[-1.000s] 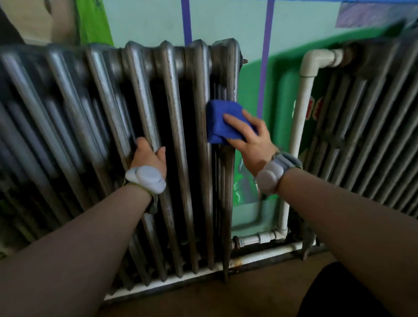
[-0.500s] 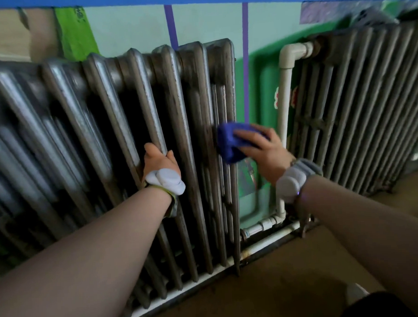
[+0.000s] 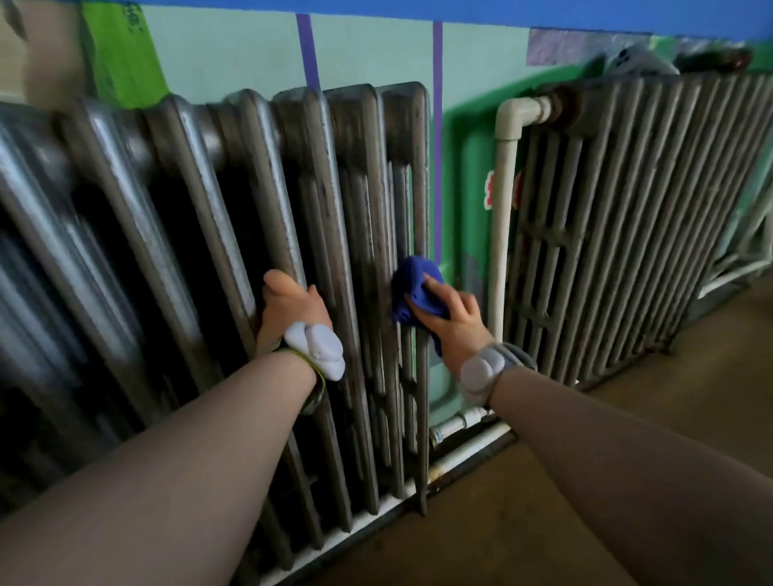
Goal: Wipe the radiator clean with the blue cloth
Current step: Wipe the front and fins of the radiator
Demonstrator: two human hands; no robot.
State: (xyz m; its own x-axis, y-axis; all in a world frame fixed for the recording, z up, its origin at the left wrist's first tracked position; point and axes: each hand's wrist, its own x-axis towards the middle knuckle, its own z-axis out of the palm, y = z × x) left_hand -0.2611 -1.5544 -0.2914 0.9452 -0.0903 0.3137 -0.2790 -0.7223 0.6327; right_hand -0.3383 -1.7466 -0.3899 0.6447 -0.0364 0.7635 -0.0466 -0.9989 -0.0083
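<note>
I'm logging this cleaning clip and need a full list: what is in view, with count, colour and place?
radiator: one, dark grey, left and centre, being wiped
second radiator: one, grey, right
cloth: one, blue, bunched against the radiator's right end
pipe: one, white, upright between the radiators
wall: green, with purple stripes and a blue band on top
floor: brown
wristbands: two, grey, one per wrist
left hand: grips a radiator column
right hand: holds the cloth

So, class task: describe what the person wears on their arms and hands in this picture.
Both forearms are bare, no sleeves or gloves. The left hand has a pale grey, rounded, lumpy wrist device on a yellow-green band. The right hand has a similar grey padded one.
</note>
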